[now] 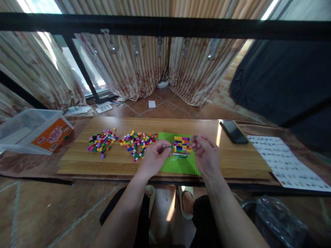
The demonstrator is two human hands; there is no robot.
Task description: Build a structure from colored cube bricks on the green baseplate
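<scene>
A block of many-coloured toy bricks (pixel 182 146) stands on the bright green baseplate (pixel 168 166). My left hand (pixel 156 155) is at the left side of this block, thumb and fingertips pinched together. A tiny dark green bit shows at those fingertips, too small to make out. On the block's other side, my right hand (pixel 207 156) has its fingers closed, with a small green brick (pixel 196 137) showing at the fingertips. Loose bricks (pixel 136 142) are spread just left of the baseplate, partly behind my left hand.
Another pile of loose bricks (pixel 103 140) lies farther left on the wooden board (pixel 82 162). A clear plastic box (pixel 28 129) with an orange label stands at the far left. To the right are a black phone (pixel 234 132) and a printed sheet (pixel 289 163).
</scene>
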